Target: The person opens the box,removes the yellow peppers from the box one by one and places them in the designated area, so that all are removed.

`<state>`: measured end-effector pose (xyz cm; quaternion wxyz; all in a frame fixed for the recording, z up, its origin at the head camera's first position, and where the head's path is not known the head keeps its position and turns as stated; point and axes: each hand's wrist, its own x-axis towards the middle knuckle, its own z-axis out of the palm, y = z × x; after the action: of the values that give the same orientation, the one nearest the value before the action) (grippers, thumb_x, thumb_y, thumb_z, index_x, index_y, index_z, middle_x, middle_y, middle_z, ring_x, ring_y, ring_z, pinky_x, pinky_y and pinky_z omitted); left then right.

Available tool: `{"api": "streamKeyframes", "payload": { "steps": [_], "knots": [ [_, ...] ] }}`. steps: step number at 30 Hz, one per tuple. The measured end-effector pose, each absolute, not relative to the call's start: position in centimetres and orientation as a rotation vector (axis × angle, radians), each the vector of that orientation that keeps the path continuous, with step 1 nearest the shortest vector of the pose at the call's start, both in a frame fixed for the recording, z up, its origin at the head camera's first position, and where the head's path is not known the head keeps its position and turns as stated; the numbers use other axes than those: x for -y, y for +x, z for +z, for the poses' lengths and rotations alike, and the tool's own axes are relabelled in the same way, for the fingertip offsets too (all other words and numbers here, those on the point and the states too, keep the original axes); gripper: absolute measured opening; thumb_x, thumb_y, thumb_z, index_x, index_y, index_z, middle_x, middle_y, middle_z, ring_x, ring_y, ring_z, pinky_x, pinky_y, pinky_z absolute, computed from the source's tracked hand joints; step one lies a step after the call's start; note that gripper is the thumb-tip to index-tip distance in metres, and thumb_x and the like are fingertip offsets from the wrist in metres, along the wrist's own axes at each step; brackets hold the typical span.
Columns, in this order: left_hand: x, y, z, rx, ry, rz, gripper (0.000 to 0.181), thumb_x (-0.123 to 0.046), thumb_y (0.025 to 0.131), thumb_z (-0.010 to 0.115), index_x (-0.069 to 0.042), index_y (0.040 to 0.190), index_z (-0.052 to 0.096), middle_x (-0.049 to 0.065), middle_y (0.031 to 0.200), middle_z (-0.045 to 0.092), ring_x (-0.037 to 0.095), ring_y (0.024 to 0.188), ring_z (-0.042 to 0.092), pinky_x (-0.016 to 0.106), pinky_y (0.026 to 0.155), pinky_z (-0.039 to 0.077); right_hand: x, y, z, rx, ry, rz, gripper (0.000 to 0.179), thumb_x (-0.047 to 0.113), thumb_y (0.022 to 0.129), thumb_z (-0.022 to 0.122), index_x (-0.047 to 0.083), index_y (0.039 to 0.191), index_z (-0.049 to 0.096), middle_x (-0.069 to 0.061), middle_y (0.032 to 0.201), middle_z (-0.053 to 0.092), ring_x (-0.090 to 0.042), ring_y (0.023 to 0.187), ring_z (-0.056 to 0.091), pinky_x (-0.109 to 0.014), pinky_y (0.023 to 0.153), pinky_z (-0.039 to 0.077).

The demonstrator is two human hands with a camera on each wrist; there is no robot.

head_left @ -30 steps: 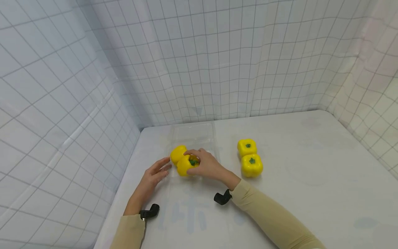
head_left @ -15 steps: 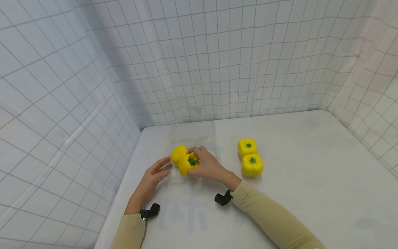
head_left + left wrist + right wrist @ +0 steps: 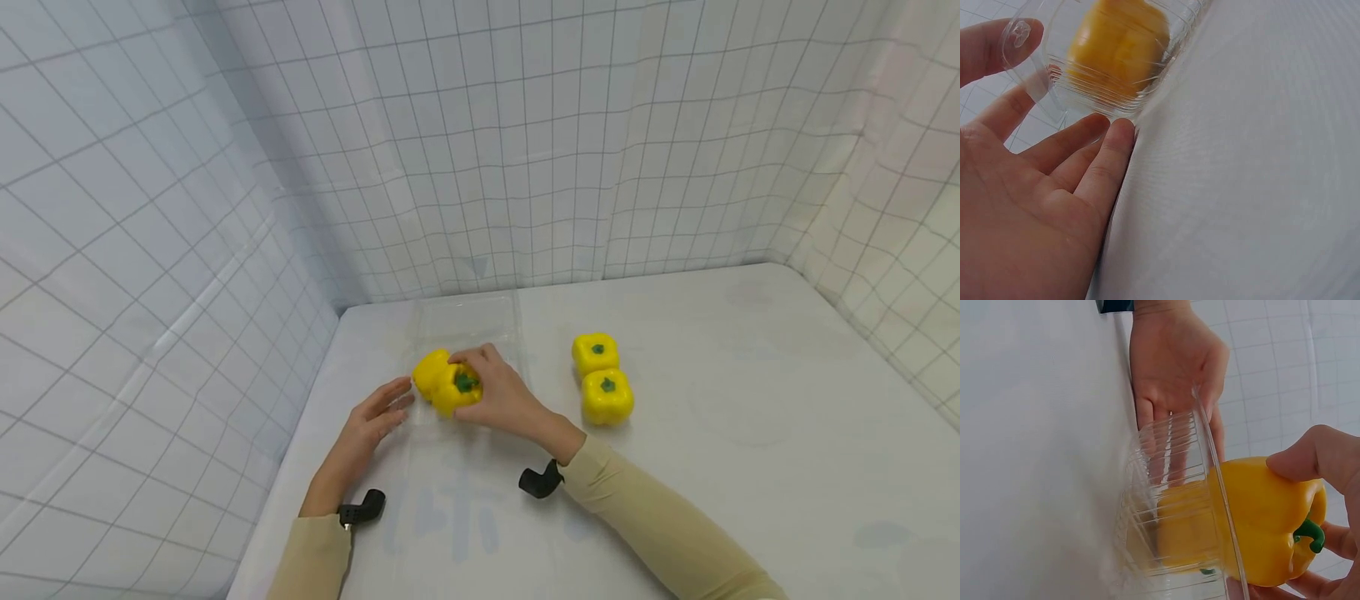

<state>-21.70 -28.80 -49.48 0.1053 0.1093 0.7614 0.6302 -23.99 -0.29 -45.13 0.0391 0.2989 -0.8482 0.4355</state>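
Observation:
My right hand (image 3: pixel 504 396) grips a yellow bell pepper (image 3: pixel 452 396) around its stem end, thumb and fingers on opposite sides, green stem facing the palm. In the right wrist view this pepper (image 3: pixel 1266 519) sits at the rim of a clear ribbed plastic container (image 3: pixel 1172 450), partly behind its edge. A second yellow bell pepper (image 3: pixel 429 369) lies inside the container and shows through its wall in the left wrist view. My left hand (image 3: pixel 372 421) rests against the container's left side with fingers extended, its thumb by the rim and its fingertips low along the wall.
Two more yellow bell peppers, a rear one (image 3: pixel 596 353) and a front one (image 3: pixel 607 397), stand stem up to the right of the container. The container's clear lid (image 3: pixel 465 315) spreads toward the back edge of the white table (image 3: pixel 712 433). Gridded white curtains (image 3: pixel 525 150) enclose the table.
The held bell pepper has shifted slightly right and away from me with my right hand, its stem tipping a little upward. My left hand has stayed in place.

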Motion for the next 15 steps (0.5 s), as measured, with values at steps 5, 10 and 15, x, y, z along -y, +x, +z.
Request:
{"api": "streamKeyframes", "payload": {
  "steps": [5, 10, 15],
  "knots": [
    [28.83, -21.68, -49.4, -2.263, 0.331, 1.837, 0.051, -0.019, 0.105, 0.053, -0.027, 0.154, 0.042, -0.001, 0.159, 0.036, 0.028, 0.144, 0.036, 0.064, 0.113, 0.022, 0.13, -23.8, -44.59, 2.56, 0.91, 1.326, 0.07, 0.022, 0.075, 0.084, 0.021, 0.138, 0.052, -0.001, 0.125, 0.045, -0.016, 0.109, 0.054, -0.037, 0.095, 0.049],
    [28.74, -21.69, -49.3, -2.268, 0.307, 1.823, 0.052, -0.021, 0.105, 0.054, -0.025, 0.155, 0.04, -0.002, 0.159, 0.036, 0.027, 0.144, 0.036, 0.064, 0.114, 0.022, -0.05, -23.73, -44.33, 2.534, 0.905, 1.32, 0.069, 0.02, 0.076, 0.084, 0.02, 0.137, 0.052, -0.002, 0.126, 0.045, -0.017, 0.109, 0.054, -0.037, 0.094, 0.05],
    [28.7, -21.65, -49.26, -2.263, 0.306, 1.831, 0.053, -0.019, 0.105, 0.053, -0.022, 0.156, 0.038, 0.001, 0.16, 0.035, 0.027, 0.145, 0.036, 0.064, 0.114, 0.021, -0.28, -23.56, -44.12, 2.521, 0.907, 1.315, 0.067, 0.019, 0.076, 0.084, 0.019, 0.136, 0.053, -0.002, 0.126, 0.046, -0.016, 0.106, 0.054, -0.035, 0.092, 0.05]
  ]
}}
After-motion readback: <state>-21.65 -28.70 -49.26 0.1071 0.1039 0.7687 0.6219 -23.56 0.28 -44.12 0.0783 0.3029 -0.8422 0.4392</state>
